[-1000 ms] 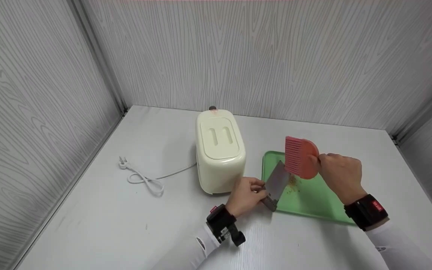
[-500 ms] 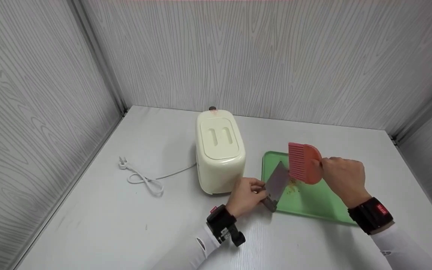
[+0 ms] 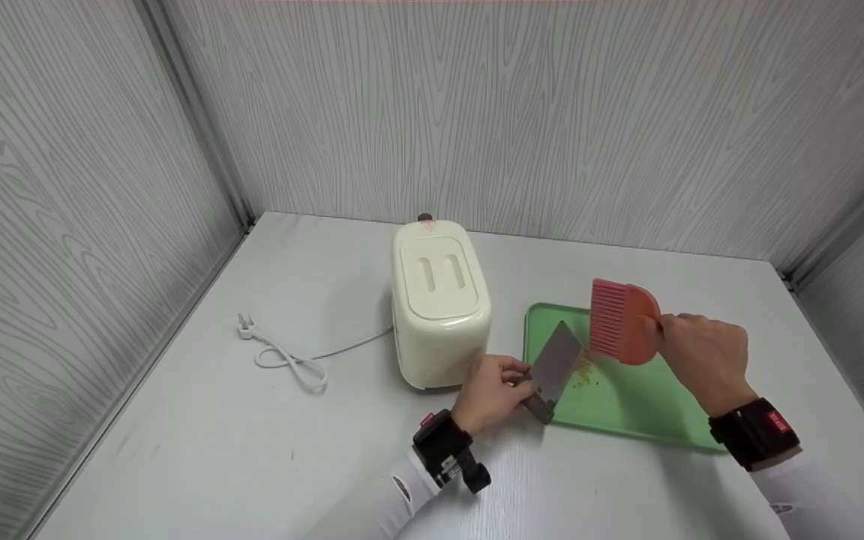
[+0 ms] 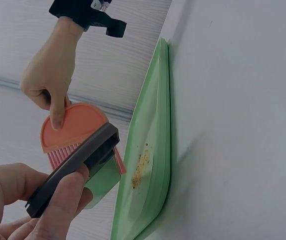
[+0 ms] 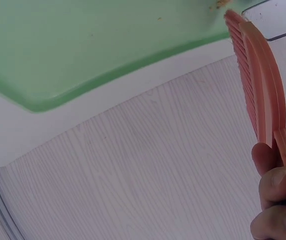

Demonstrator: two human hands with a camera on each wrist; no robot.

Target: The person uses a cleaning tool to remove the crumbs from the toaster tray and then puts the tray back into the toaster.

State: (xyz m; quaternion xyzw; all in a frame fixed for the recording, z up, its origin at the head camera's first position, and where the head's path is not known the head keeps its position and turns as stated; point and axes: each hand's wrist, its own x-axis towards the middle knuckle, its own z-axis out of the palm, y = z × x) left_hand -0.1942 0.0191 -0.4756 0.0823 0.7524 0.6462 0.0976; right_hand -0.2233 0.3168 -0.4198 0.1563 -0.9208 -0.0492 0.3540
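Observation:
My left hand (image 3: 492, 394) pinches the dark end of a toaster's flat metal crumb tray (image 3: 556, 360), which slants over the left part of a green tray (image 3: 649, 397). In the left wrist view, thumb and fingers grip its dark grey edge piece (image 4: 73, 167). My right hand (image 3: 706, 360) grips an orange hand brush (image 3: 638, 326) with pink bristles, held up over the green tray. The bristles point left, a little apart from the crumb tray in the head view. Brown crumbs (image 3: 584, 371) lie on the green tray below.
A cream toaster (image 3: 439, 300) with a slotted top stands left of the green tray. Its white cord (image 3: 297, 360) lies looped on the white table, ending in a plug (image 3: 246, 327). Wood-grain panels (image 3: 477, 112) enclose the table at the back and sides.
My right hand has shifted the brush to the right, away from the crumb tray, dipping and rising slightly on the way. The left hand and crumb tray have stayed almost still.

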